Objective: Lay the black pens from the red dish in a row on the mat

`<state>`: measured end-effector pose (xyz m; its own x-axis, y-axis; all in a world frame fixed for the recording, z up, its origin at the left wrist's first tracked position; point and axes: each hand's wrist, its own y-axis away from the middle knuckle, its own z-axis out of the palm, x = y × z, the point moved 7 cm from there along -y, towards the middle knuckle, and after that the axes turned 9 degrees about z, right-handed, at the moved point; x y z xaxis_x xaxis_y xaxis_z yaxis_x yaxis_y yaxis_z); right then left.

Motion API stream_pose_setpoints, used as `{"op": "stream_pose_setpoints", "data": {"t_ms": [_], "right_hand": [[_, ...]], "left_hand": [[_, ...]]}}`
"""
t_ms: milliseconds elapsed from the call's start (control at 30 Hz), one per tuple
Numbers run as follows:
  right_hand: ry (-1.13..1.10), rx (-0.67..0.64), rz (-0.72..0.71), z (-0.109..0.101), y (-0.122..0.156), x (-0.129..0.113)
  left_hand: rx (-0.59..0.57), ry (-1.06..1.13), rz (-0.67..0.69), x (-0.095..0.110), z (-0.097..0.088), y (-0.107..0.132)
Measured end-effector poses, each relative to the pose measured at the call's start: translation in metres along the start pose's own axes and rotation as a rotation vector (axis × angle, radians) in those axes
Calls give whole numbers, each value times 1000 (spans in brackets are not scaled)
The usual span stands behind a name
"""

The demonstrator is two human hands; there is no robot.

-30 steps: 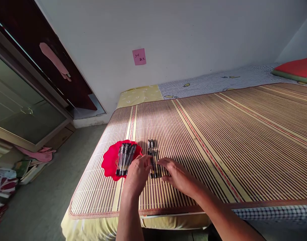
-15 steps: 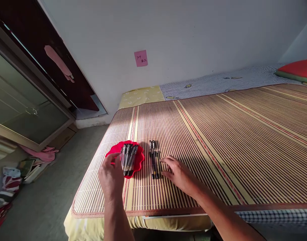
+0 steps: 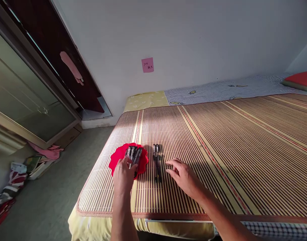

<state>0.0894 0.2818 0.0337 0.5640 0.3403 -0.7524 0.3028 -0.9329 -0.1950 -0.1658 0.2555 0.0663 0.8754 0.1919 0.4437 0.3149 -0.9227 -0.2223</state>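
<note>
A bunch of black-capped clear pens (image 3: 137,154) lies in a red scalloped plate (image 3: 115,157) on the bed mat. My left hand (image 3: 123,174) is over the plate's near side, with thumb and forefinger apart at the pens and hiding their lower parts. Whether it touches one is unclear. Right of the plate, two pens (image 3: 157,164) lie side by side on the mat, caps pointing away from me. My right hand (image 3: 182,172) is just right of this pair, thumb and fingers parted and holding nothing.
A striped bamboo mat (image 3: 213,140) covers the bed up to its near edge. Behind it stands a white wall with a pink note (image 3: 147,65). At far right is a red folded item (image 3: 300,79). Clothes (image 3: 7,190) and a cabinet (image 3: 30,90) are on the left.
My left hand has moved right, from beside the plate to over the pens in it. My right hand stays by the pair of pens. The view has tilted and shifted slightly.
</note>
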Motion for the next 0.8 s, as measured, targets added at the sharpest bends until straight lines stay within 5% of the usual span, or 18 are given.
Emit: {"op": "stream_pose_setpoints", "data": {"t_ms": [267, 467, 600, 800], "right_hand": [[-16, -12, -16, 1, 0, 1], [-195, 3, 30, -3, 0, 2], [-524, -27, 162, -19, -5, -1], [-936, 59, 270, -46, -9, 3]], "left_hand": [[-69, -27, -118, -8, 11, 0], [8, 164, -85, -5, 0, 0], [-107, 670, 60, 33, 7, 4], [-605, 1231, 161, 114, 45, 35]]}}
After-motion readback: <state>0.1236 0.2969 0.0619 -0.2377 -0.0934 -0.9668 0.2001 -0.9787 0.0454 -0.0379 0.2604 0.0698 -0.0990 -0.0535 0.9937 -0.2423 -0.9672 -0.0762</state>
